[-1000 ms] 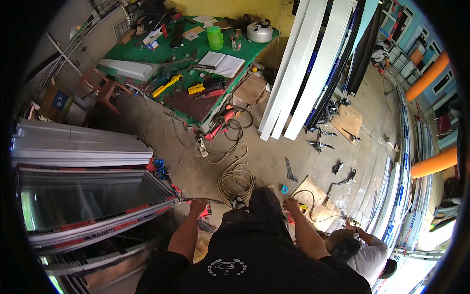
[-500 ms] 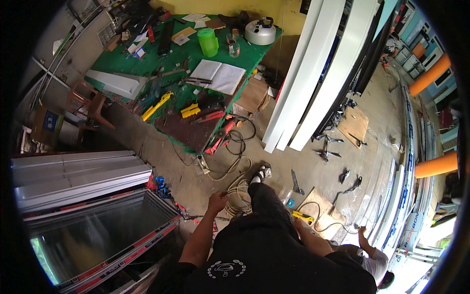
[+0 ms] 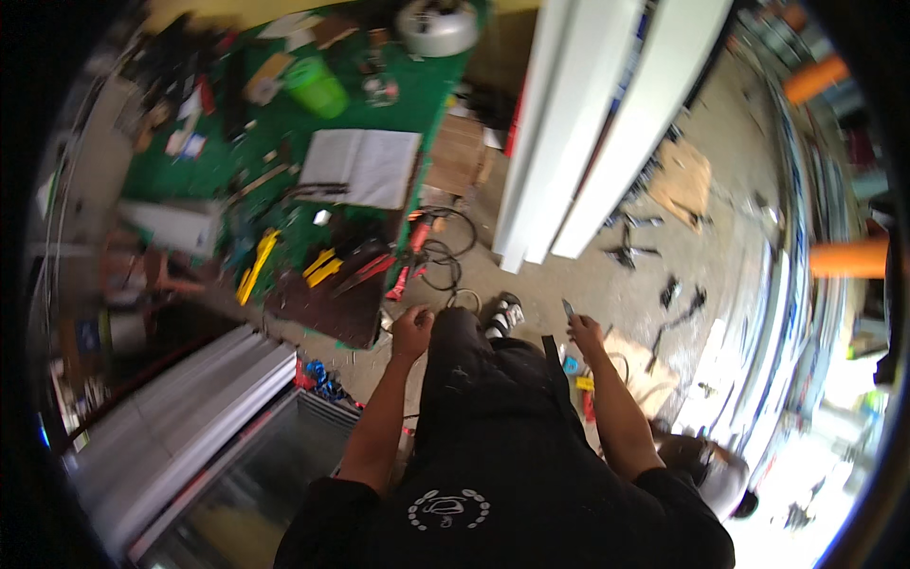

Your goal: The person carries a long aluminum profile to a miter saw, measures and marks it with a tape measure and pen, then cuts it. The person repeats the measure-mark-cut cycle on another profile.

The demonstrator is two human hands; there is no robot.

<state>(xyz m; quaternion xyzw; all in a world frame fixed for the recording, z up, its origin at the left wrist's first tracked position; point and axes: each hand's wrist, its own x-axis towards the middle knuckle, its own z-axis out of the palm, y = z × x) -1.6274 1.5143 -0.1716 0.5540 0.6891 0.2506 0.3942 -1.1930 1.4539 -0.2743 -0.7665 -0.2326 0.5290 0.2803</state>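
My left hand (image 3: 412,332) hangs over the floor beside my left thigh, fingers loosely curled, with no object showing in it. On the other side, my right hand (image 3: 585,335) reaches forward with fingers slightly apart. Just beyond its fingertips a dark blade-like piece (image 3: 568,308) shows, apparently on the floor and partly covered by the hand. Below the right hand lies a yellow-and-red tool (image 3: 586,387), partly hidden by my forearm. A green-topped workbench (image 3: 199,175) stands ahead to the left, carrying an open notebook (image 3: 365,169), yellow tools (image 3: 258,267) and a green jug (image 3: 318,87).
Long white profiles (image 3: 569,142) stand upright ahead. A red corded power tool (image 3: 409,256) lies by the bench corner. Stacked pale panels (image 3: 190,389) and a glazed frame (image 3: 275,474) are at the left. A co-worker (image 3: 706,465) crouches at the right rear, near long floor profiles (image 3: 758,351).
The view has shifted and turned. My left hand has moved forward, and my right hand has come into sight over the floor. The bench and upright profiles appear nearer.
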